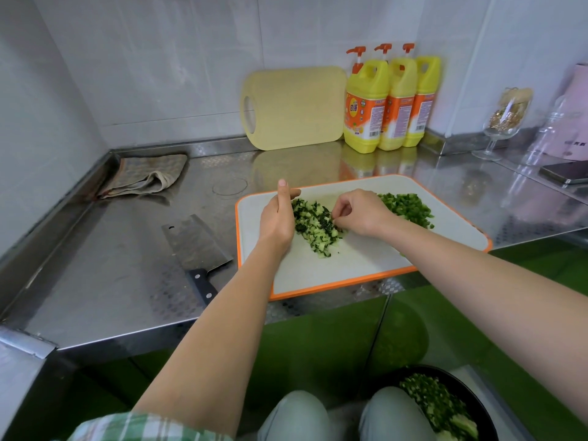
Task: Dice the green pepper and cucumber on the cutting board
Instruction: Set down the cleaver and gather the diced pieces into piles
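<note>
1. White plastic cutting board with an orange rim (359, 259): lies flat on the stainless steel tabletop (111, 265), its near edge at the tabletop's front edge.
2. Pile of diced cucumber (313, 224), dark skin and pale flesh: sits on the left-centre of the cutting board, between the two hands.
3. Pile of diced green pepper (407, 206), bright green: sits on the far right part of the cutting board, apart from the diced cucumber and just behind the right wrist.
4. Left hand (276, 218): fingers straight and together, standing on its edge against the left side of the diced cucumber, holding nothing.
5. Right hand (359, 214): fingers curled, with thumb and fingertips pinching pieces at the right side of the diced cucumber.
6. Steel cleaver with a black riveted handle (197, 243): lies flat on the tabletop just left of the cutting board, untouched, handle toward the person.
7. Pale yellow cutting board with a handle hole (296, 106): leans against the back wall.
8. Three yellow pump bottles with orange labels (366, 103): stand in a row, right of the yellow board.
9. Folded grey-beige cloth (146, 176): far left corner of the tabletop.
10. Stemmed glass (506, 122) and dark phone (563, 175): far right.
11. Black bowl (458, 381): below the tabletop, beside the person's knee, holding chopped greens.
</note>
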